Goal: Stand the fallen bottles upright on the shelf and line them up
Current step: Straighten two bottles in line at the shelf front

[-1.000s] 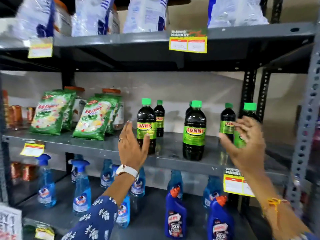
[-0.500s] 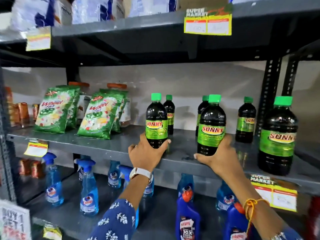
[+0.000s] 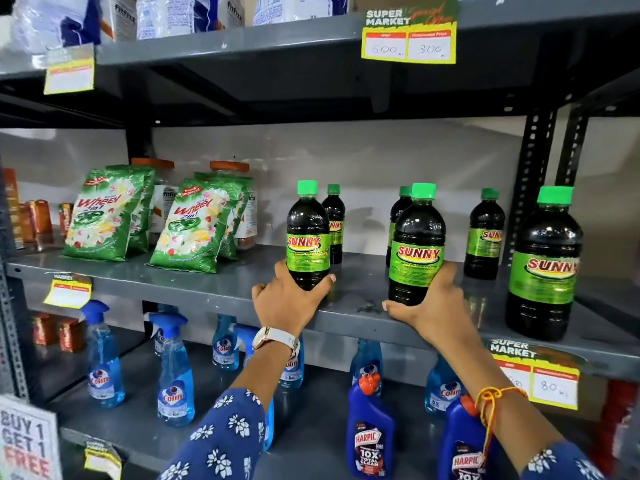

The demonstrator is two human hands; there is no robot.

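Several dark bottles with green caps and green SUNNY labels stand upright on the grey middle shelf [image 3: 214, 289]. My left hand [image 3: 289, 301] grips the base of the front left bottle [image 3: 307, 233]. My right hand [image 3: 431, 299] wraps the base of the front middle bottle [image 3: 417, 240]. A third front bottle [image 3: 543, 265] stands free near the right edge. Three smaller-looking bottles stand behind: one [image 3: 334, 221] behind the left bottle, one [image 3: 398, 209] partly hidden by the middle bottle, one [image 3: 484, 233] further right.
Green Wheel detergent bags [image 3: 104, 216] lean at the shelf's left, jars behind them. Below are blue Colin spray bottles [image 3: 173, 372] and Harpic bottles [image 3: 370, 434]. Price tags [image 3: 408, 36] hang off the shelf edges. A perforated upright post [image 3: 530, 174] stands at the right.
A second ago both hands were open in front of the bottles. They dropped to the shelf and closed around the bases of two front bottles; the view has drifted slightly left.
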